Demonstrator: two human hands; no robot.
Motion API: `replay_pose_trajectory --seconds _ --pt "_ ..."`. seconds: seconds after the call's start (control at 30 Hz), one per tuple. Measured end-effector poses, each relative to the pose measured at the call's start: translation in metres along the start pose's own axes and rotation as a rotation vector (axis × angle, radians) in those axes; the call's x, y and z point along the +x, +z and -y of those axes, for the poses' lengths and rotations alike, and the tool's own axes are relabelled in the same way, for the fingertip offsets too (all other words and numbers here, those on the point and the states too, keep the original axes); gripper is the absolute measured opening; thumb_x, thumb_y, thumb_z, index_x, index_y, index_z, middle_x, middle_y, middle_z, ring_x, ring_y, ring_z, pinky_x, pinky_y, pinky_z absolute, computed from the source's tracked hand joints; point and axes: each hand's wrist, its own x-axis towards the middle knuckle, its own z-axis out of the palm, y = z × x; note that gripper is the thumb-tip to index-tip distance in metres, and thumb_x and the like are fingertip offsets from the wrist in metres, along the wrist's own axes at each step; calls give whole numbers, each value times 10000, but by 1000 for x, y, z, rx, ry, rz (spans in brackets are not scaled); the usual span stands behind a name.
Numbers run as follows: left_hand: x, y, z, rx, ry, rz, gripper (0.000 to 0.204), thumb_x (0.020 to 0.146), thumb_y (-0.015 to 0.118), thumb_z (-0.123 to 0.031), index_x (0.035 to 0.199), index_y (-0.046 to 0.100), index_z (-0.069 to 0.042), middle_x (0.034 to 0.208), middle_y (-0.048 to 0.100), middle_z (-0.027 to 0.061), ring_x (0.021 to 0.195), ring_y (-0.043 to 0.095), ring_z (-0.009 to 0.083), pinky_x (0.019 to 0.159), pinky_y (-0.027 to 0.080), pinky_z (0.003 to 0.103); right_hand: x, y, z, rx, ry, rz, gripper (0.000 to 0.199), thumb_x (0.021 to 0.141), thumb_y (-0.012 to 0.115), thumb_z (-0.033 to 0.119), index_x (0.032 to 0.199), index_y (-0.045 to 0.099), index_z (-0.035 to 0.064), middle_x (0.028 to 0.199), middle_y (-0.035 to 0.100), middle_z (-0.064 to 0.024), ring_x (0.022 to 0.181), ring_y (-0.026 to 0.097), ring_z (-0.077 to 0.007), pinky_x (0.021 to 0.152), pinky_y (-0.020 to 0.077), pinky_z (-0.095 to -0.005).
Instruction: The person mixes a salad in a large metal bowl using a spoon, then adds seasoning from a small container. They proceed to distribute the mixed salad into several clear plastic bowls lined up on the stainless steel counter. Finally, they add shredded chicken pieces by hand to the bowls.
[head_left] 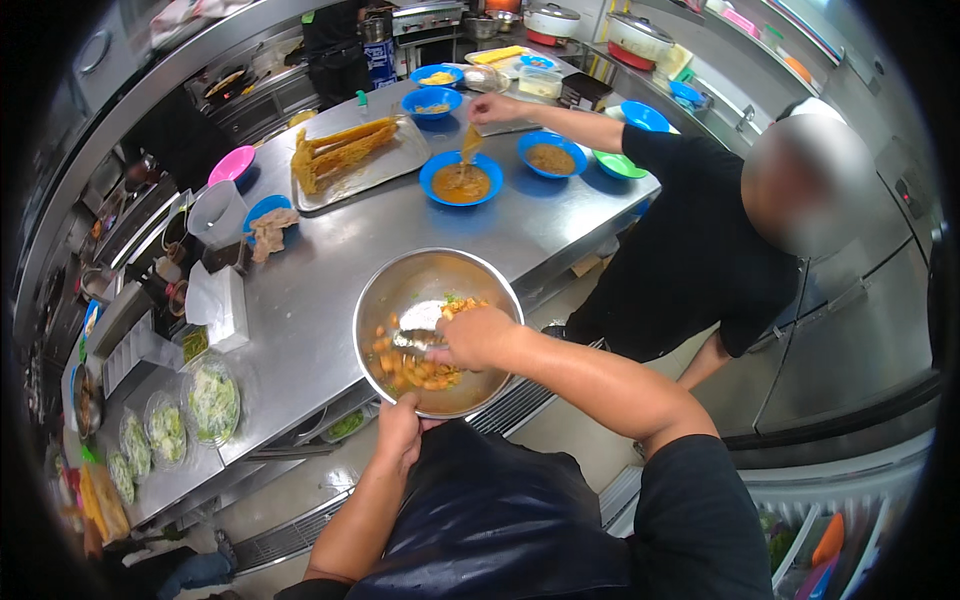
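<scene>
A large steel mixing bowl (372, 290) is tilted toward me at the table's near edge. My left hand (400, 432) is closed on its near rim. Inside lie orange-brown chunks (425, 374) in sauce, with chopped bits and some green on the far side. My right hand (482, 338) reaches into the bowl, its fingers wrapped round what looks like a metal spoon (408, 340). The spoon's far end is among the chunks, and my fingers cover its handle.
At right, a co-worker's hand (494, 108) dangles a wet strip (470, 145) over a blue bowl of brown liquid (440, 190). A tray (345, 195) carries yellow-brown sheets. Salad packs (212, 400), a white box (228, 318) and a clear tub (215, 212) stand left.
</scene>
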Motion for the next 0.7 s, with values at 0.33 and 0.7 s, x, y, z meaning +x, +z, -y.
replay_pose_trajectory --seconds 0.33,0.7 --pt "9 41 12 82 21 -22 483 923 398 -10 1401 423 58 1239 627 238 979 723 334 661 659 365 -39 22 -71 -302 196 239 342 888 609 310 1056 775 63 1016 762 -123 899 745 -278 768 587 -434" --pt "19 21 -15 116 32 91 485 920 397 -10 1389 382 111 1255 593 269 965 717 375 687 677 411 -73 -9 2 28 265 120 468 908 634 485 937 760 35 881 747 -147 846 733 -338 755 581 -434"
